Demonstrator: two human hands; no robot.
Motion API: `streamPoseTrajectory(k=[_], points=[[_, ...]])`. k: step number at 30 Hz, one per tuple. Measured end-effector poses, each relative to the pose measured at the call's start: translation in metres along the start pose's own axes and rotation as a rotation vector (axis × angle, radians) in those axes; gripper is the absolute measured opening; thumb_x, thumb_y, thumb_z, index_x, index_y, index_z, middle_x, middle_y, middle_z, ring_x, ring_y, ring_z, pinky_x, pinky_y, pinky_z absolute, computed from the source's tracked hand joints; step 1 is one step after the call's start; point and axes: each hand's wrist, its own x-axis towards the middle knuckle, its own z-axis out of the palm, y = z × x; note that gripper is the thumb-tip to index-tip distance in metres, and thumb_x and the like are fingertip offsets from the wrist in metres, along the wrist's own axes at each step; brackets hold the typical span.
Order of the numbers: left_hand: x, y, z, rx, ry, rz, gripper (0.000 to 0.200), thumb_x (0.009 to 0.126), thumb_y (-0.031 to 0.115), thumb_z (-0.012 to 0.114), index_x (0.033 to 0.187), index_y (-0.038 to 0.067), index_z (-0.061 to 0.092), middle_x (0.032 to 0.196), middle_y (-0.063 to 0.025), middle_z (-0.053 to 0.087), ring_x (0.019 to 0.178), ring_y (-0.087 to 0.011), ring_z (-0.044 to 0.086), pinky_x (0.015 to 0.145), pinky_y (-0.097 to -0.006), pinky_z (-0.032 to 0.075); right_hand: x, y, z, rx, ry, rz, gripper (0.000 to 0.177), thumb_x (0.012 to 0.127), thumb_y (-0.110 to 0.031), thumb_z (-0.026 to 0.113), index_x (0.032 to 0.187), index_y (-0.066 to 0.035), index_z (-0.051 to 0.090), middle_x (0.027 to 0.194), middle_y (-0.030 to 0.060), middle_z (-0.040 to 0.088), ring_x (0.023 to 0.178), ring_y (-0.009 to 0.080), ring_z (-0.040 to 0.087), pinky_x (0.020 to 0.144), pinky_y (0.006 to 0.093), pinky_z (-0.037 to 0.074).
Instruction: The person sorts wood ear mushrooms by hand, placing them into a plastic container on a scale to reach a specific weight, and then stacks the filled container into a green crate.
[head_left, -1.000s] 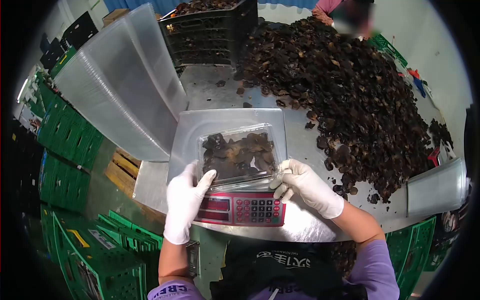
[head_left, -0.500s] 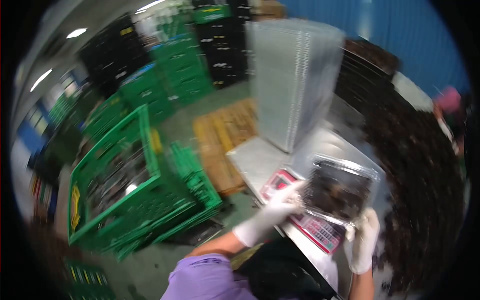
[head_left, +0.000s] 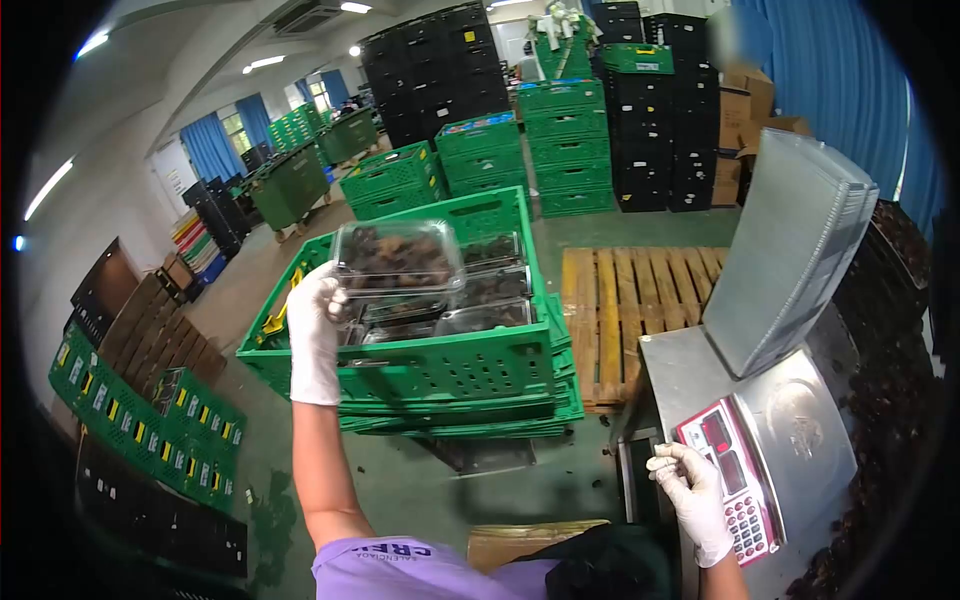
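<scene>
My left hand (head_left: 316, 330), in a white glove, grips the left edge of a clear plastic box (head_left: 395, 258) of dark contents. The box is over a green crate (head_left: 450, 368), inside which lie several similar clear boxes (head_left: 490, 287). My right hand (head_left: 692, 497), gloved too, is beside a red and white scale (head_left: 735, 478), its fingers curled together; whether anything small is between them is too fine to tell. The scale's metal plate (head_left: 800, 425) carries no box.
A tall stack of clear plastic trays (head_left: 785, 250) stands on the metal table (head_left: 675, 365) behind the scale. Dark loose material (head_left: 885, 440) lies at the right. Beyond are a wooden pallet (head_left: 625, 290), green crates (head_left: 570, 150) and black crates (head_left: 435, 75).
The view has turned left. The box has moved from over the scale to over the green crate in my left hand. My right hand has let go of it.
</scene>
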Motion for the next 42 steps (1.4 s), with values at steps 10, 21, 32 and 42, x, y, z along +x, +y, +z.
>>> streamPoseTrajectory(k=[10,21,32,42], points=[[0.030,-0.028,-0.075,-0.017,0.070,-0.218,0.007,0.081,0.008,0.060,0.085,0.002,0.062,0.061,0.0025,0.052,0.046,-0.0034,0.040,0.040,-0.0176,0.025,0.018,0.036,0.010,-0.128,-0.063,0.067,0.018,0.088,-0.002,0.060,0.104,0.005,0.063,0.087,0.0060,0.066,0.076,0.0082,0.060,0.072,0.0224,0.049],[0.132,-0.071,-0.009,-0.165,-0.171,-0.097,0.015,0.088,0.010,0.053,0.090,-0.003,0.060,0.071,-0.0069,0.059,0.056,-0.0104,0.050,0.045,-0.0190,0.035,0.021,0.076,0.016,-0.314,-0.084,0.091,0.017,0.090,-0.006,0.059,0.104,0.004,0.064,0.084,0.0066,0.067,0.076,0.0098,0.062,0.073,0.0247,0.051],[0.087,-0.082,0.133,1.395,-0.333,0.626,0.027,0.080,0.023,0.059,0.095,0.003,0.066,0.097,-0.0176,0.066,0.093,-0.0361,0.062,0.084,-0.0436,0.049,-0.114,0.054,-0.016,-0.935,0.380,-0.203,0.020,0.076,0.001,0.064,0.095,-0.006,0.064,0.087,0.0089,0.065,0.080,0.0279,0.061,0.072,0.0385,0.046],[-0.217,-0.081,0.243,0.930,-1.635,0.994,0.023,0.071,0.006,0.061,0.093,0.007,0.063,0.075,-0.0060,0.061,0.070,-0.0269,0.061,0.064,-0.0376,0.049,-0.349,0.117,0.004,-1.310,0.997,0.312,0.048,0.088,-0.017,0.059,0.129,0.006,0.046,0.131,0.0224,0.045,0.123,0.0387,0.041,0.104,0.0489,0.031]])
